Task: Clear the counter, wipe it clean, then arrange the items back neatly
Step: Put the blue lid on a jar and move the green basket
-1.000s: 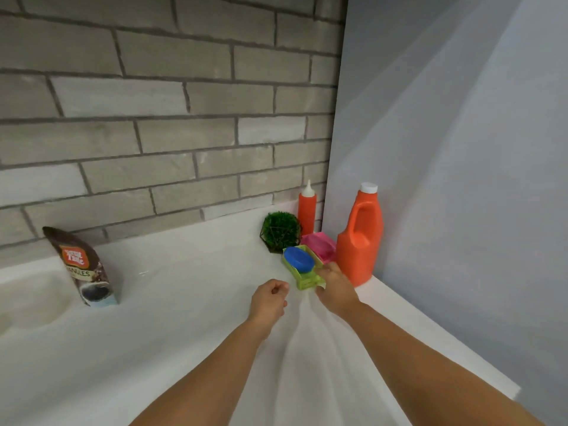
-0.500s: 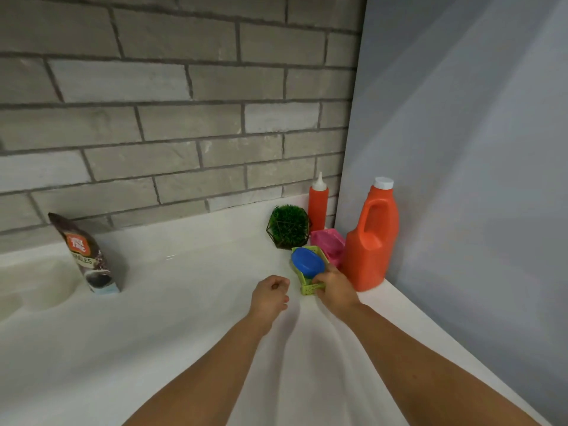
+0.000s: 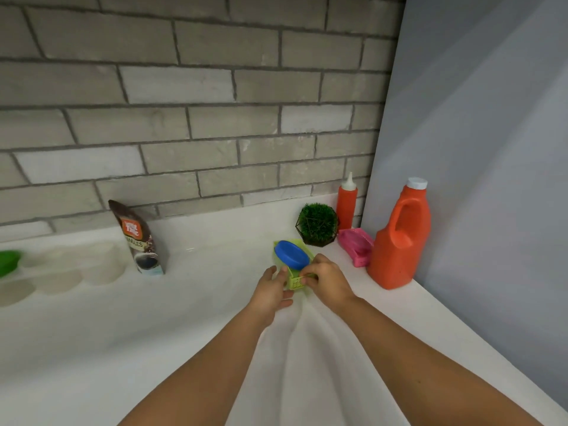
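Ahead of me a grey brick wall (image 3: 184, 118) runs along the far edge of the white bench (image 3: 92, 348). A smooth pale grey wall (image 3: 491, 149) stands along its right edge, meeting the brick at the far right corner. Faint diagonal shadows cross it.

One wide-angle head-worn view looks forward and down, close over the white counter (image 3: 190, 318), facing the brick wall (image 3: 184, 118) across the frame's upper half.

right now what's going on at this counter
A person works at the white counter. The right hand pinches the near rim of a small green basket holding a blue dish, while the left hand rests open against its side. An orange jug, red squeeze bottle, plant and pink tray stand in the corner behind.
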`<action>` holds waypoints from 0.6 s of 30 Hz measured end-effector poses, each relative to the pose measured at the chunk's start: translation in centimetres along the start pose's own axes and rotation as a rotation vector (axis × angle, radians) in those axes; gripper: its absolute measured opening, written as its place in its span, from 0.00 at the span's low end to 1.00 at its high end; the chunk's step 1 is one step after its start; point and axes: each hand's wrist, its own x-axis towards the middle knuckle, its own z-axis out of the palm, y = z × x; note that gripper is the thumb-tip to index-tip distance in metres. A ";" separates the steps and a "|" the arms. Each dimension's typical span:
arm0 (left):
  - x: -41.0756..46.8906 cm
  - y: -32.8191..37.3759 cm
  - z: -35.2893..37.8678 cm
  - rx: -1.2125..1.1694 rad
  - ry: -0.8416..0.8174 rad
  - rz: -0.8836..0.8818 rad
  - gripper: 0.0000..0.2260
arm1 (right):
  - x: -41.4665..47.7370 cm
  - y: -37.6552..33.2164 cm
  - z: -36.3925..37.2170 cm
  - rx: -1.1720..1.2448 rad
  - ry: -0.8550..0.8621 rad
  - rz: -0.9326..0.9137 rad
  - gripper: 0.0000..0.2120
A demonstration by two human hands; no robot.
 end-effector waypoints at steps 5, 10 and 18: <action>-1.9 0.6 -4.2 -0.191 0.019 0.033 0.22 | -0.3 -4.2 2.4 0.092 -0.050 -0.096 0.08; -4.2 0.4 -9.2 -0.243 0.053 0.060 0.22 | -0.9 -8.9 4.1 0.119 -0.100 -0.167 0.08; -9.7 0.8 -20.0 -0.225 0.053 0.088 0.21 | -1.9 -19.1 7.7 0.185 -0.016 -0.189 0.08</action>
